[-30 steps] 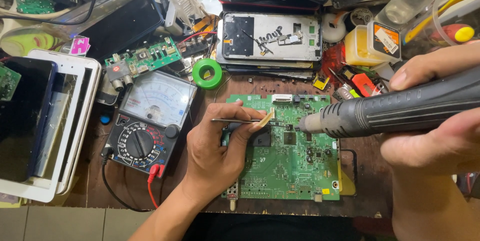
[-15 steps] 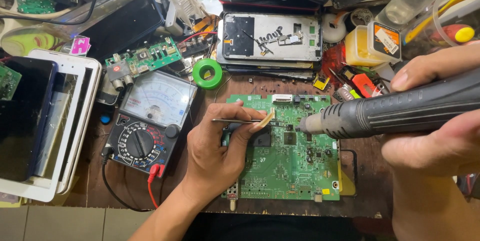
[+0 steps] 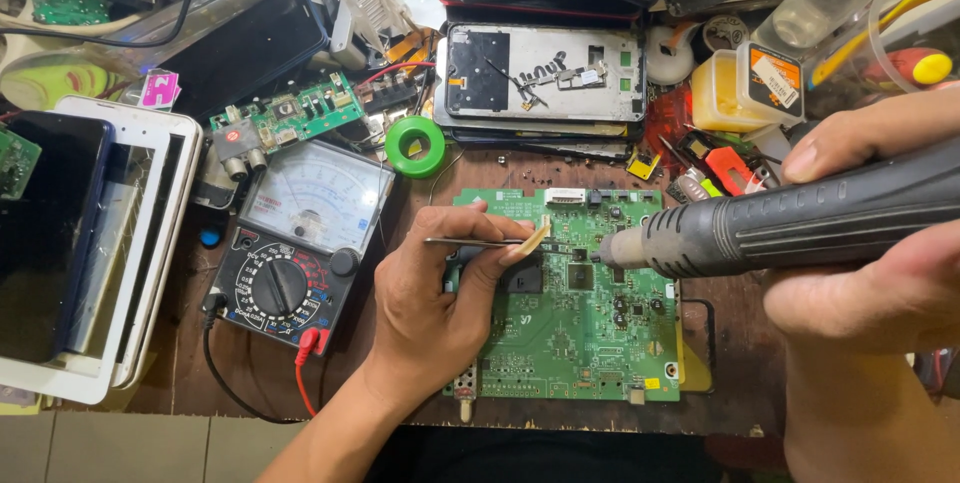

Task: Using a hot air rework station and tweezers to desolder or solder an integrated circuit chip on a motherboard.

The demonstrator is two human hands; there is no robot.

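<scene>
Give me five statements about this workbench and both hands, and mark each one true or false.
1. The left hand holds tweezers over the green circuit board. True.
2. The right hand holds a screwdriver. False: it grips a thick dark hot air tool whose metal nozzle points at the board.
3. A meter with a round dial lies to the left of the board. True.
4. The green roll of tape sits on top of the board. False: it lies on the table beyond the board, near the meter.
5. The board is held up in the air. False: it lies flat on the wooden table.
</scene>
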